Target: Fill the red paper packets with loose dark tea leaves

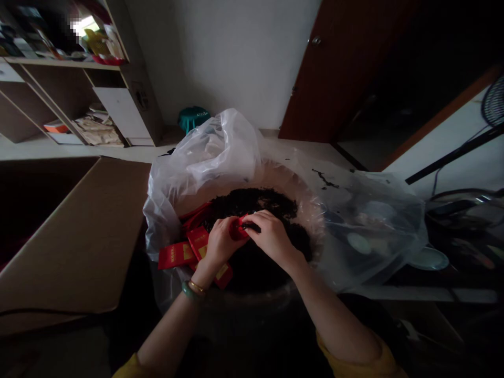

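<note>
The left hand grips a small red packet by its side, mouth turned toward the right hand. The fingers of the right hand are closed on a dark clump at that mouth. Both hands sit above the dark loose material inside a container lined with clear plastic sheeting. This position presumably lets stray pieces drop back onto the heap. The left grip appears to keep the packet's mouth spread for access. Flat red packets lie at the left side of the container, overlapping, probably to stay within reach of the left hand. The sheeting drapes outward over the container's edge, which likely shields that edge and the surroundings. A cardboard box stands to the left.

Limits of view: the left fingertips are partly concealed by the packet, and the depth of the clump inside it cannot be determined. The sheeting conceals the container's outer wall. Shadow obscures the near part of the heap; its texture is indistinct.
</note>
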`<control>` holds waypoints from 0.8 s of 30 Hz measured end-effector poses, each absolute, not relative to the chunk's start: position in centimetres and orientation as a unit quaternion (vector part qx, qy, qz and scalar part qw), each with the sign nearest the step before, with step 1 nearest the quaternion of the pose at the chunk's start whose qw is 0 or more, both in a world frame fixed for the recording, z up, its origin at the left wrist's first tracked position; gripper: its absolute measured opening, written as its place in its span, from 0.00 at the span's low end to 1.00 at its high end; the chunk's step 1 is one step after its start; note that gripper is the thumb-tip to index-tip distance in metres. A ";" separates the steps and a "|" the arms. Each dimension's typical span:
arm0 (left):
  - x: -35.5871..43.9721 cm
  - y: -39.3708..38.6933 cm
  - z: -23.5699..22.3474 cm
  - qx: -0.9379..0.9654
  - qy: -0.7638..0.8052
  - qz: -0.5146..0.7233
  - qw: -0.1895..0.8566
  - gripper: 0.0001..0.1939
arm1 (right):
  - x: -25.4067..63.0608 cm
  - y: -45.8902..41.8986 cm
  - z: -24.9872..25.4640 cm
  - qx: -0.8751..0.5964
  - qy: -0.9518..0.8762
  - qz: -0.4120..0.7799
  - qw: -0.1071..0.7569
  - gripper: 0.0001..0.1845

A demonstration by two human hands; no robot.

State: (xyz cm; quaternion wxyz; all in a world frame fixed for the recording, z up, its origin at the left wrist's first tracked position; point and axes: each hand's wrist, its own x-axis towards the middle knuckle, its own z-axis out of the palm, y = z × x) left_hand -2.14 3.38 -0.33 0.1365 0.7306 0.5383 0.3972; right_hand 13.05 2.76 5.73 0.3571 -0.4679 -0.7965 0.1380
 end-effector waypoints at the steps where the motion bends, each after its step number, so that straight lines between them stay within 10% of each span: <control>1: -2.1 3.4 -0.3 0.728 0.541 0.399 0.138 0.21 | 12.9 2.7 5.8 -0.468 -0.801 0.134 0.348 0.13; 9: -2.6 3.7 0.2 0.694 0.585 0.400 0.129 0.24 | 14.4 3.3 6.0 -0.482 -0.778 0.185 0.357 0.23; 13: -3.2 4.0 0.7 0.671 0.609 0.404 0.128 0.22 | 15.6 3.2 5.3 -0.544 -0.796 0.208 0.163 0.17; 19: -3.8 4.2 0.7 0.661 0.610 0.419 0.121 0.22 | 13.4 2.2 2.7 -0.589 -0.798 0.123 0.033 0.47; 24: -4.1 4.3 0.4 0.658 0.611 0.426 0.113 0.23 | 11.4 2.1 1.7 -0.534 -0.837 0.094 0.071 0.34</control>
